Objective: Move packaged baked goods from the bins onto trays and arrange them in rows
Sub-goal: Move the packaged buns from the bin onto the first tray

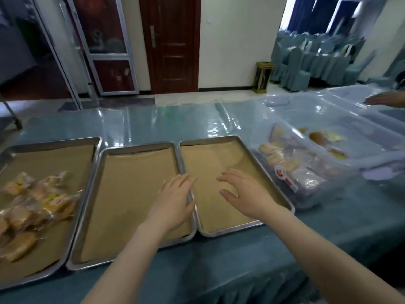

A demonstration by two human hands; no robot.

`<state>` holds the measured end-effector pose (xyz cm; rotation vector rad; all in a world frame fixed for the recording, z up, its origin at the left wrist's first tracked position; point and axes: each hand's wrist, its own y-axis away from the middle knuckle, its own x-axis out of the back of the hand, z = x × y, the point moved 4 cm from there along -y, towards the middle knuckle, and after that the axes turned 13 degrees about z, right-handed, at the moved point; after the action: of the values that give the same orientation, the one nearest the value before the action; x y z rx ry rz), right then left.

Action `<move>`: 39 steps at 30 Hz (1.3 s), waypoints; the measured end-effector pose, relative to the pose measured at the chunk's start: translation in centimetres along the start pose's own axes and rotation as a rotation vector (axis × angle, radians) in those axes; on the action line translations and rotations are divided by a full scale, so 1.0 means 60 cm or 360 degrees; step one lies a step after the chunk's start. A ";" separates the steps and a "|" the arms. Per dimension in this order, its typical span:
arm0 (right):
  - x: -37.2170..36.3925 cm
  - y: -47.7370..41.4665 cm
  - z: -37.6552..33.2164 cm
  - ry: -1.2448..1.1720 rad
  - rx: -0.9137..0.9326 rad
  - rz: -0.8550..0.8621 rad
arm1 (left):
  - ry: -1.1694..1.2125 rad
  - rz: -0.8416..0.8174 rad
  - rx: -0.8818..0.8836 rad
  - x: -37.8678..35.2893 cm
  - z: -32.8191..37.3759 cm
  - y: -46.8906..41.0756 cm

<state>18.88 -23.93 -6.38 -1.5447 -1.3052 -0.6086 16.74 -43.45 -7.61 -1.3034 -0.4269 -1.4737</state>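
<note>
Grip: left hand (173, 198) and right hand (247, 194) both apart, empty, at rightmost paper-lined silver metal tray (210, 139) | packaged pale baked goods (282, 159) in clear plastic bin (377, 164), rightward | right hand nearer.

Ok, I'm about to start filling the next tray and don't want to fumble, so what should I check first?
1. Hands free: ok. The left hand and right hand are open and hold nothing.
2. Right tray lined, nothing on it: ok.
3. Middle tray lined, nothing on it: ok.
4. Nearest bin stocked: ok. Packs show through its wall.
5. Left tray arranged in rows: not ok. Its baked goods lie in a loose heap.
</note>
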 end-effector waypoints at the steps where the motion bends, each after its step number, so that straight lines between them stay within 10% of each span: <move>1: 0.025 0.001 0.029 0.0015 0.0002 0.0032 | 0.0021 0.0013 -0.0008 -0.013 0.031 -0.014; 22: 0.284 -0.108 0.316 0.0018 0.0124 0.0621 | 0.0400 0.0426 -0.0194 -0.092 0.316 -0.300; 39: 0.268 -0.208 0.700 0.0666 -0.0251 -0.0838 | 0.0450 0.0059 -0.0172 -0.255 0.458 -0.474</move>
<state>3.19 19.97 -4.61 -1.1001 -1.3538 -1.3179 3.07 -3.81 -1.30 -1.1570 -0.1390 -1.6390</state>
